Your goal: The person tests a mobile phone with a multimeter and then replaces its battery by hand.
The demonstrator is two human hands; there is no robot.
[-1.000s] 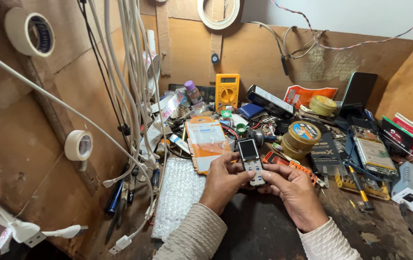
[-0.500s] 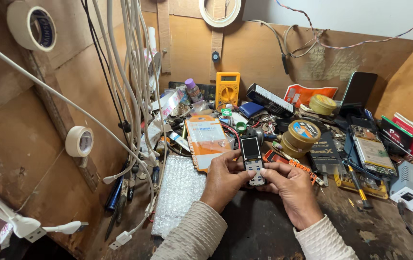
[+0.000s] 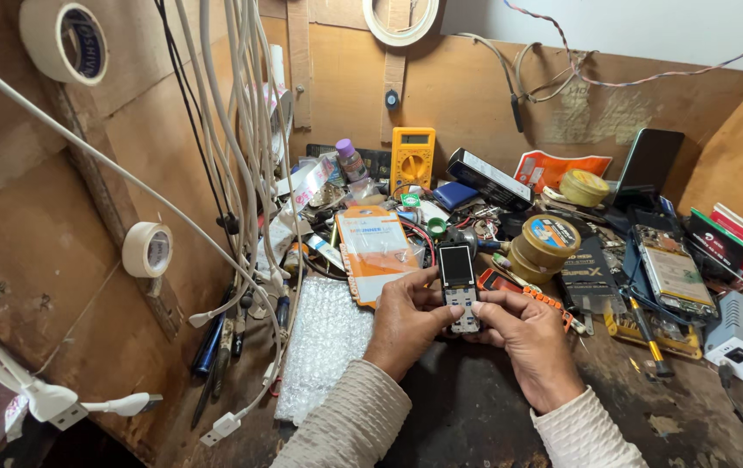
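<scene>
Above desk's front edge | left hand (image 3: 406,322) and right hand (image 3: 523,342) pinch small keypad phone (image 3: 459,286) | risk: thumb pressure slips it, dropping among solder-tin (image 3: 545,243) clutter

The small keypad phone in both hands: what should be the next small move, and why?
Probably press a thumb gently on the keypad. Both the left hand and the right hand already hold the small keypad phone by its lower half above the workbench, thumbs on the keys, and its screen looks dark.

Brown board walls (image 3: 475,95) hung with white cables (image 3: 241,130) and tape rolls (image 3: 148,250) enclose a dark cluttered workbench (image 3: 475,416).
</scene>
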